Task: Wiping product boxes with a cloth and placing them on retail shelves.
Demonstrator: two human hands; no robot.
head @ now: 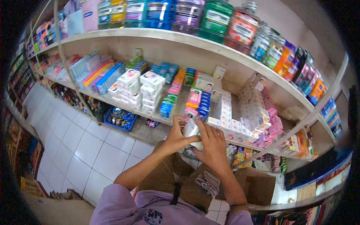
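My left hand (175,139) grips a white carton (191,128) with green print, its thumb across the near side. From the other side, my right hand (212,143) holds the same carton, fingertips on its upper end. The carton is tilted above my lap, just in front of the middle shelf (135,110), and my fingers hide part of it. Right behind it on that shelf stand blue boxes (204,104) and pink boxes (194,97). White soap-size boxes (152,90) are stacked to the left, and more small white boxes (225,109) stand in rows to the right.
Mouthwash bottles (187,15) line the upper shelf (140,32). Metal posts (63,56) frame the unit. Below are a blue basket (119,119) of small packets and an open cardboard box (257,185). A striped cloth (209,182) lies on my lap. A blurred person (344,139) appears at the right.
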